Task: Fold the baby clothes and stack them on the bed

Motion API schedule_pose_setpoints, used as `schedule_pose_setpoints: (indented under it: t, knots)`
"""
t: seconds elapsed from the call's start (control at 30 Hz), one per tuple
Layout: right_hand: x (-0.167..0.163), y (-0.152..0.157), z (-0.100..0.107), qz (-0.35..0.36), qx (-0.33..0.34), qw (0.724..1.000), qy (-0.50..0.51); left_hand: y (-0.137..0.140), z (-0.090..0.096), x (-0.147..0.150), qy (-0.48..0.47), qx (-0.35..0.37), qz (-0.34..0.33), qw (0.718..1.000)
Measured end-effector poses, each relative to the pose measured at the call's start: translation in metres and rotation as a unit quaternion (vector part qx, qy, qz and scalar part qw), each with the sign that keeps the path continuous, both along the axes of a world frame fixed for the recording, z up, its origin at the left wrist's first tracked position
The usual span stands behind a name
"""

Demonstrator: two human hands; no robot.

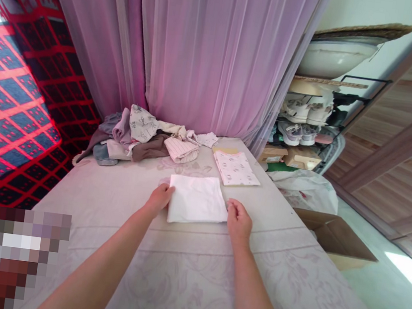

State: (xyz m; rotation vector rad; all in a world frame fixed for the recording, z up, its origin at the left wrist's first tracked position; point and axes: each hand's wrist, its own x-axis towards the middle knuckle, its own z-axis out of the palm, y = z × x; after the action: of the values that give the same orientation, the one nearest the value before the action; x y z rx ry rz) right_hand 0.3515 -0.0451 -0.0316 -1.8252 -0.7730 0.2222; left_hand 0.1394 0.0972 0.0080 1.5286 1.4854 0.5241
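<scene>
A folded white cloth (196,201) lies in front of me, squared into a rectangle. My left hand (160,197) pinches its left edge between thumb and fingers. At the opposite edge, near the lower right corner, my right hand (238,219) has its fingers closed on the fabric. Just beyond, to the right, rests a folded pale pink garment (237,169) with a small print. A striped pink folded piece (181,150) sits farther back, beside a heap of loose clothes (150,146) in brown, mauve, grey and white.
A pale patterned cover (191,278) spreads over the surface under the cloth. Purple curtains (218,51) hang behind it. On the right stand a shoe rack (303,121), an open cardboard box (334,235) and a wooden wardrobe (400,133). A red-and-black checked fabric (18,91) hangs at left.
</scene>
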Motion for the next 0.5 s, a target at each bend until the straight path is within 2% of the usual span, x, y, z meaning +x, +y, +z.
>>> schedule_pose_setpoints:
  t: [0.13, 0.33, 0.37, 0.43, 0.5]
  knots:
    - [-0.001, -0.001, 0.0, 0.004, 0.002, 1.0, -0.002, -0.006, -0.002, -0.027, 0.002, 0.012, 0.013, 1.0]
    - [-0.003, -0.002, 0.001, 0.014, -0.007, 0.997, -0.077, 0.007, 0.008, -0.096, 0.076, 0.035, 0.041, 0.996]
    - [-0.006, -0.002, 0.003, 0.018, -0.004, 0.994, -0.105, 0.007, 0.008, -0.103, 0.108, 0.07, 0.047, 0.991]
    - [-0.017, 0.001, 0.01, 0.038, 0.009, 0.984, -0.172, 0.003, 0.004, -0.109, 0.178, 0.188, 0.024, 0.966]
    - [-0.036, 0.003, 0.02, 0.077, 0.022, 0.967, -0.243, -0.007, -0.005, -0.105, 0.227, 0.314, -0.058, 0.92]
